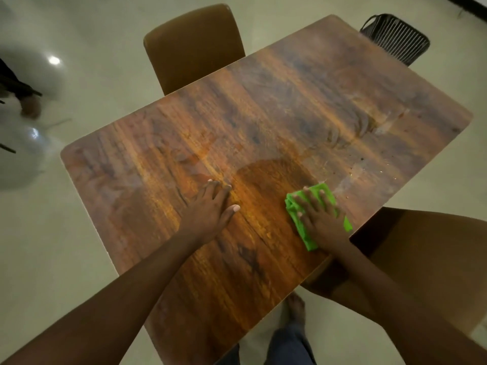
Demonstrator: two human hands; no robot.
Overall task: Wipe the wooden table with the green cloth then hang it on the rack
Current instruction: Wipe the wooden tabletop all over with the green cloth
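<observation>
Pressing flat on the green cloth (305, 219), the right hand (322, 222) has its fingers spread. The left hand (210, 209) rests palm-down on the wooden table (263, 114) — fingers together, thumb out.

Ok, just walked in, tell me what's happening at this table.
A person is wiping the wooden table with a green cloth. The right hand lies flat on the bunched cloth near the table's right edge, pressing it down. The left hand rests flat and bare on the wood beside it. Some specks and smears show on the surface beyond the cloth, so wiping is not done. No rack is in view; three chairs stand round the table.
</observation>
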